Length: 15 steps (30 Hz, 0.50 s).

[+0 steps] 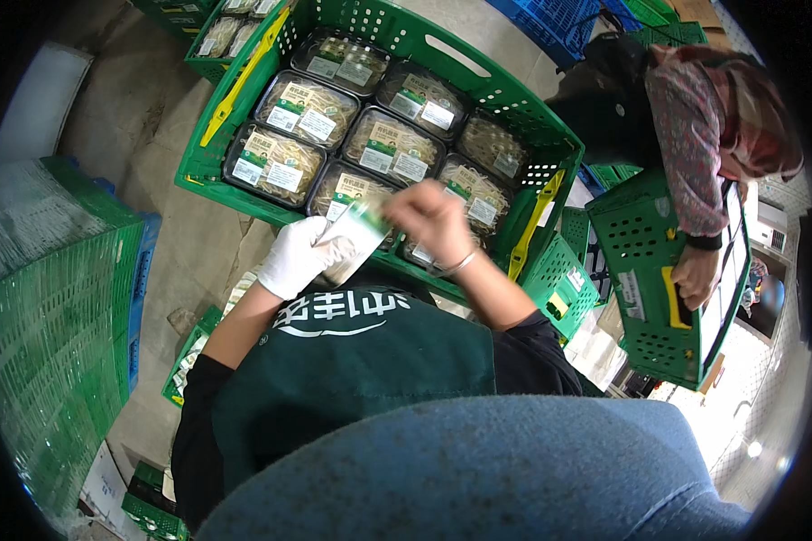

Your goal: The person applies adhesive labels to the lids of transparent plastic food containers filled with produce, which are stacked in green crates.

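A green plastic crate [203, 162] with yellow handles stands before me, holding several black trays of bean sprouts [394, 144] under clear film, most bearing labels. My left hand [296, 258], in a white glove, grips a stack of labels [358, 233] at the crate's near edge; the stack is blurred. Bare and wearing a bracelet, my right hand [433, 220] is at the stack's upper right corner, over the trays. Motion blur hides whether its fingers pinch a label. One tray at the right [492, 145] bears only a small white label.
At the right a co-worker [690, 115] in a patterned sleeve holds a tilted green crate [649, 270]. Film-wrapped green crates [61, 291] are stacked at the left. Another crate of trays [210, 57] stands at the upper left, and a blue crate [548, 24] beyond.
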{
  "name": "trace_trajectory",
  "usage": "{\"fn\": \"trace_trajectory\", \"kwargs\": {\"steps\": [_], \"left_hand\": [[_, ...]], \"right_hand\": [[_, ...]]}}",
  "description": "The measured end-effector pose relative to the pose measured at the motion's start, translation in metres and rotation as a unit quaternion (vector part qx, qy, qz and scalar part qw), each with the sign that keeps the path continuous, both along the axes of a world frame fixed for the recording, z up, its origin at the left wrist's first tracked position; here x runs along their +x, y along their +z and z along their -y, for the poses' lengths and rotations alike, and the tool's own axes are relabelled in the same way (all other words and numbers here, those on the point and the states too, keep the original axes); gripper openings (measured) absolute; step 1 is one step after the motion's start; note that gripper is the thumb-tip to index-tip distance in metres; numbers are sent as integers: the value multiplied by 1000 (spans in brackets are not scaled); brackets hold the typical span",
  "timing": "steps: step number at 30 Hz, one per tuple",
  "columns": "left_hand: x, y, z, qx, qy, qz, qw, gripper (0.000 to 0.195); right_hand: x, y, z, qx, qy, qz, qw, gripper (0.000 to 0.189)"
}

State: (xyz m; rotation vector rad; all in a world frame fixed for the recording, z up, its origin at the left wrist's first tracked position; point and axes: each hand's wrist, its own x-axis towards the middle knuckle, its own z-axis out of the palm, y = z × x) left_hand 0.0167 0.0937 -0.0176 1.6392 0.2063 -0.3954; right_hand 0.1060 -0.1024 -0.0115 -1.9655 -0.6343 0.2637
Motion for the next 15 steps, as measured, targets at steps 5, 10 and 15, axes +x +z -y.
{"fn": "trace_trajectory", "kwargs": {"steps": [5, 10, 15], "left_hand": [[-14, -11, -32, -23, 57, -43, 997, 17], [-30, -4, -45, -49, 65, -88, 993, 14], [-38, -2, -40, -42, 91, -103, 990, 16]], "right_hand": [[149, -47, 104, -408, -134, 144, 892, 24], [178, -156, 138, -582, -127, 17, 803, 39], [153, -136, 112, -555, -191, -34, 809, 68]]}}
